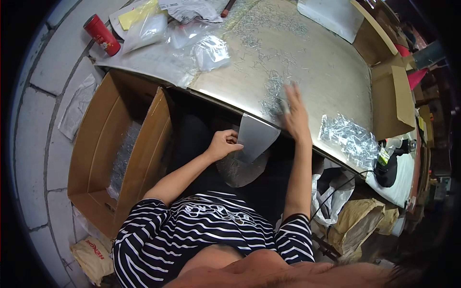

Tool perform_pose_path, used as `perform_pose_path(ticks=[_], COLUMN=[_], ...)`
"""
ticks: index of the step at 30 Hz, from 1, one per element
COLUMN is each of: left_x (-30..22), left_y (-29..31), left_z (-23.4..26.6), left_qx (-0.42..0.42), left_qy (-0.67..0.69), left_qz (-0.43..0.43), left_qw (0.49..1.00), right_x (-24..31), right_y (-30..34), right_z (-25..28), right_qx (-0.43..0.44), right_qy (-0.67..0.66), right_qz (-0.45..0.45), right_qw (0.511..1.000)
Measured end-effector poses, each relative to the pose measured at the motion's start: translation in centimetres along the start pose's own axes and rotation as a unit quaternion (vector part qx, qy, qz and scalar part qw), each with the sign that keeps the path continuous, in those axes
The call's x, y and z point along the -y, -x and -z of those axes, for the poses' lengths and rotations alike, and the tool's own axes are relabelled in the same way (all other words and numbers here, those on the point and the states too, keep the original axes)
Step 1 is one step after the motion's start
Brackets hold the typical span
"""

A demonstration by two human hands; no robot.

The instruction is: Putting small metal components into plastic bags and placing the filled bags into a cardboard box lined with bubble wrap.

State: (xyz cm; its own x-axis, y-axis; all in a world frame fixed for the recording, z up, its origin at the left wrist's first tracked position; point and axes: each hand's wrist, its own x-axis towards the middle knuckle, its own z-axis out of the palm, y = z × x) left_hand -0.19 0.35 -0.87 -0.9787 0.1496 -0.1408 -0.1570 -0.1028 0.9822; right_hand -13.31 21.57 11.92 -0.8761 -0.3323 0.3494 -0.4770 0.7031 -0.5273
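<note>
At twelve o'clock from your chest, your left hand (224,145) pinches the translucent bag (258,137) between its fingers, seemingly keeping it spread beside the counter (331,91), while at one o'clock your right hand (296,114) blurs beside thin metal pieces (272,91), its grip impossible to tell.

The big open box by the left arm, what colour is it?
The box is brown cardboard, best seen in the head view.
</note>
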Motion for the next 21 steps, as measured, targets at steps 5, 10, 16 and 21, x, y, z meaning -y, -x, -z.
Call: perform_pose_path(ticks=[5, 10, 16, 21], left_x=[2.9, 3.8, 2.8, 10.5], left_y=[0.8, 1.7, 1.6, 0.6], left_z=[-1.8, -0.7, -1.4, 4.2], left_qx=[-0.009, 0.065, 0.101, 0.222], left_qy=[0.324, 0.39, 0.484, 0.498], left_qz=[0.135, 0.178, 0.195, 0.248], left_qw=[0.936, 0.901, 0.847, 0.8], right_x=[-0.1, -0.2, 3.9, 6.4], right_y=[1.0, 3.5, 3.8, 4.7], right_z=[-3.6, -1.7, -4.8, 0.7], right_qx=[0.011, -0.072, 0.008, 0.077], right_qy=[0.054, -0.224, 0.136, -0.05], right_qz=[0.049, -0.113, 0.083, -0.097], right_qw=[0.997, 0.965, 0.987, 0.991])
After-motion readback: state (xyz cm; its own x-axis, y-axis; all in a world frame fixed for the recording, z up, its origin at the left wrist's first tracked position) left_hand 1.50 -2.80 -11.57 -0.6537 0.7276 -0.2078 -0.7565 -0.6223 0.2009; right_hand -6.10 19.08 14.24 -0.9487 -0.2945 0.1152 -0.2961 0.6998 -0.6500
